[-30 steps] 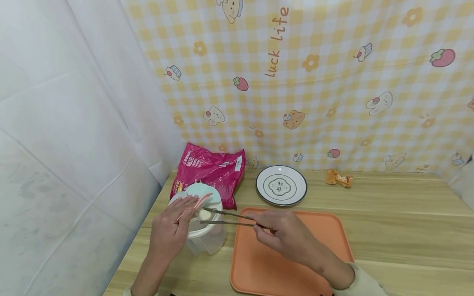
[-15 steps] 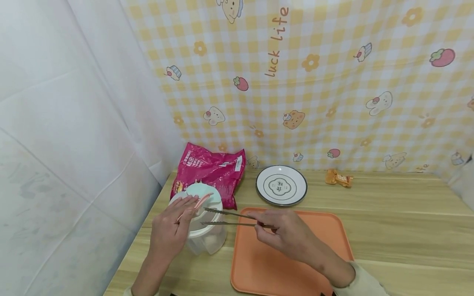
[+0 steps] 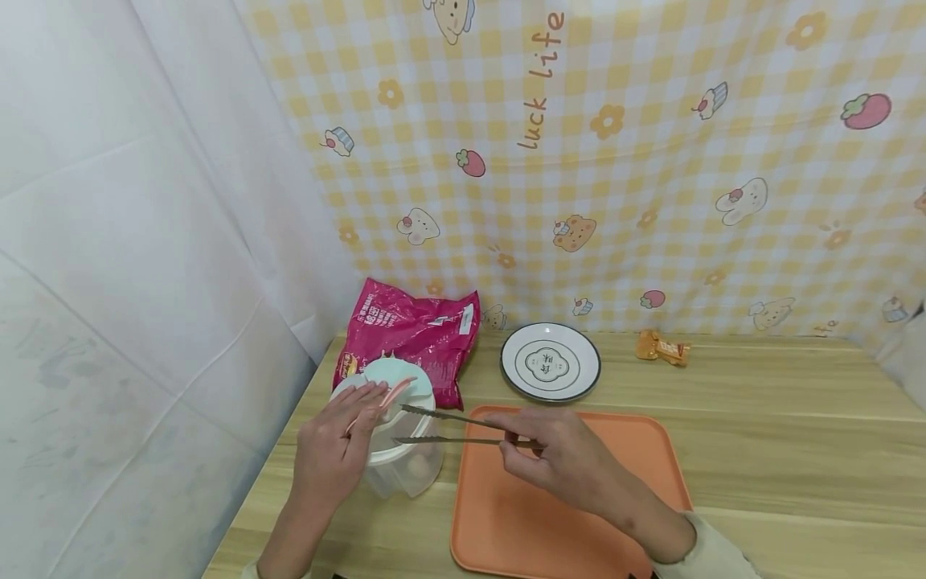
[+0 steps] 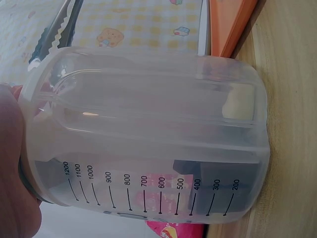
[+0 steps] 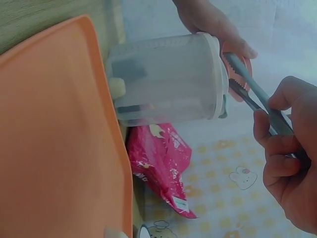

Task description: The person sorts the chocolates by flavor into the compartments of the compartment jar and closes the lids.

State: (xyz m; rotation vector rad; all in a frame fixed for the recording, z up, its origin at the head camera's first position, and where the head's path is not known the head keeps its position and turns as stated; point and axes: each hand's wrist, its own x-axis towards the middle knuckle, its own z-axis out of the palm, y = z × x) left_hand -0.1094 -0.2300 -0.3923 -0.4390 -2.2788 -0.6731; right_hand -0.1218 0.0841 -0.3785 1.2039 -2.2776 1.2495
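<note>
A clear measuring canister [image 3: 387, 476] with a pale lid stands on the table at the left. My left hand [image 3: 329, 450] rests on its top and holds up the pink-edged lid flap [image 3: 398, 392]. With bent fingers and thumb, my right hand [image 3: 560, 454] grips metal tongs [image 3: 456, 417]. Their serrated tips are spread apart over the canister's mouth, with nothing between them. A small cream-coloured chunk [image 4: 240, 101] lies low inside the canister in the left wrist view. Printed volume marks run along the wall there.
An orange tray [image 3: 506, 523] lies right of the canister, beneath my right forearm. Behind are a magenta snack bag [image 3: 419, 326], a white plate [image 3: 550, 338] with a dark rim and an orange wrapped item [image 3: 661, 348]. A yellow checked cloth [image 3: 615, 161] hangs at the back.
One second ago the cream chunk was between the tongs' tips at the canister's mouth; it has dropped inside. The tongs have spread slightly. My left hand has stayed put.
</note>
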